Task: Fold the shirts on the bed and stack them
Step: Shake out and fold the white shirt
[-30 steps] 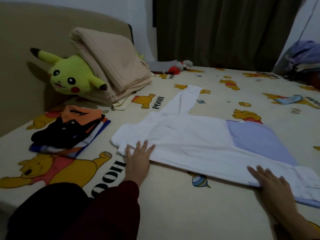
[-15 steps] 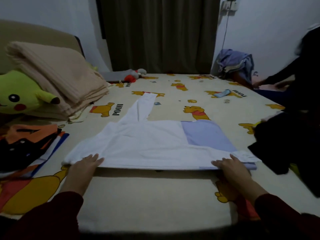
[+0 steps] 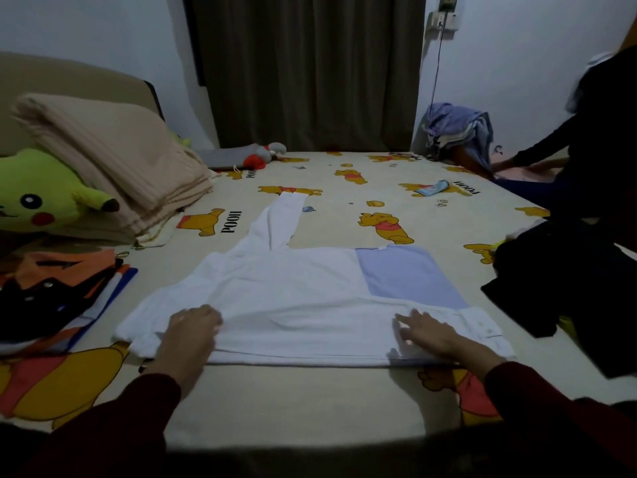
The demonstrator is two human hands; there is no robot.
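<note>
Two hands: both lie on the near fold of one shirt.
Stack (image 3: 51,298): folded shirts, orange and black on top, at the bed's left edge.
Left hand (image 3: 188,334): fingers curled loosely on the soft white cloth, grip unclear.
Shirt (image 3: 293,294): white knit with a lilac panel, lying lengthwise along the near edge of the bed (image 3: 310,401), one sleeve pointing away.
Right hand (image 3: 431,334): flat, fingers spread, pressing the buttoned cuff end.
Dark garment (image 3: 558,288): rumpled at the right edge.
</note>
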